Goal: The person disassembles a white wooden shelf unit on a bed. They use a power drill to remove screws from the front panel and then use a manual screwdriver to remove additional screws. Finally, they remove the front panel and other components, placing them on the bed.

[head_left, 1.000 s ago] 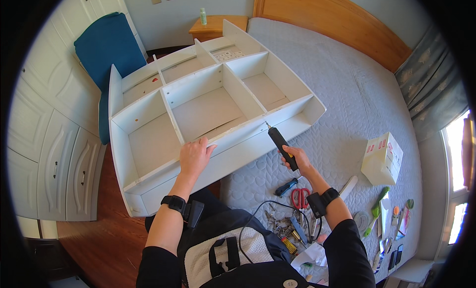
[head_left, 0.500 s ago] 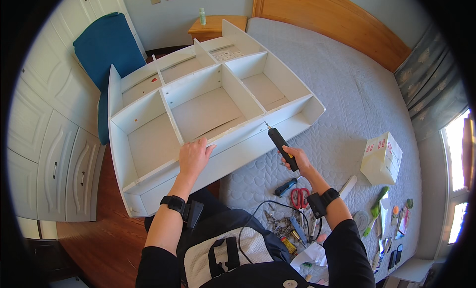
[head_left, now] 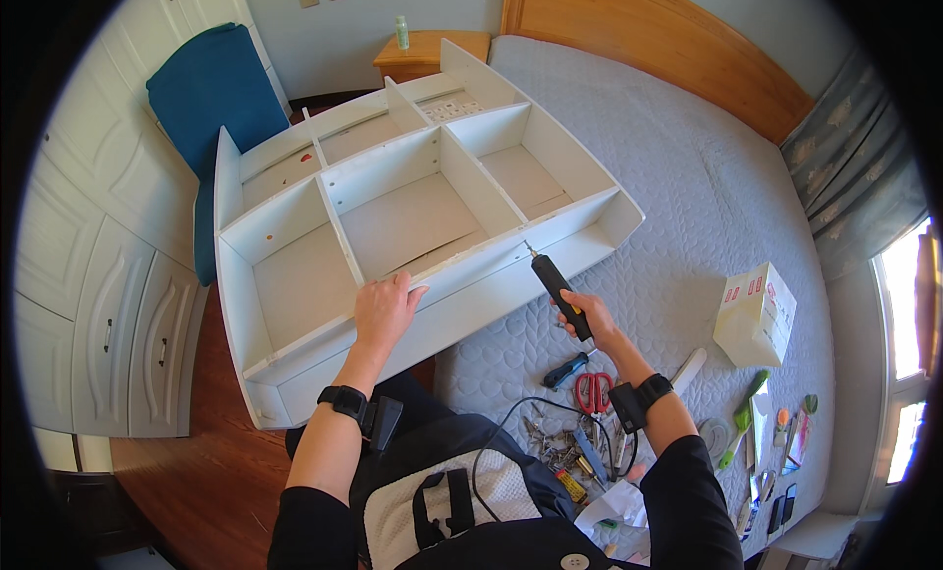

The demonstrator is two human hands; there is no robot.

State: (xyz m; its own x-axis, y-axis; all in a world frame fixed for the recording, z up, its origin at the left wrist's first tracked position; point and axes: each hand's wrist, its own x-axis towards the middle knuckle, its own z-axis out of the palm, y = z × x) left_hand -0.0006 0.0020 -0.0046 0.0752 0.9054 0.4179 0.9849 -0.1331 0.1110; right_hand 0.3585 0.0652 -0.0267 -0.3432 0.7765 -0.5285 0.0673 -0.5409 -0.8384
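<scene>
A white shelf unit [head_left: 442, 268] with several compartments lies on its back, partly over the bed. My left hand [head_left: 384, 313] is closed over the top edge of its near long board. In my right hand [head_left: 592, 320] is a black electric screwdriver [head_left: 558, 281], fingers wrapped round its body. Its bit points away from me, close to the outer side of that board near the right end. Whether the tip touches the board I cannot tell. A dark blue-handled screwdriver [head_left: 565, 371] and red-handled scissors [head_left: 593, 392] lie on the bed below my right hand.
Loose hardware [head_left: 560, 437] lies scattered before me on the grey quilted bed [head_left: 678, 207]. To the right are a white box [head_left: 756, 315] and a green-handled brush [head_left: 744, 417]. A blue-covered chair [head_left: 221, 99] touches the unit's far left. White cabinets [head_left: 88, 275] line the left side.
</scene>
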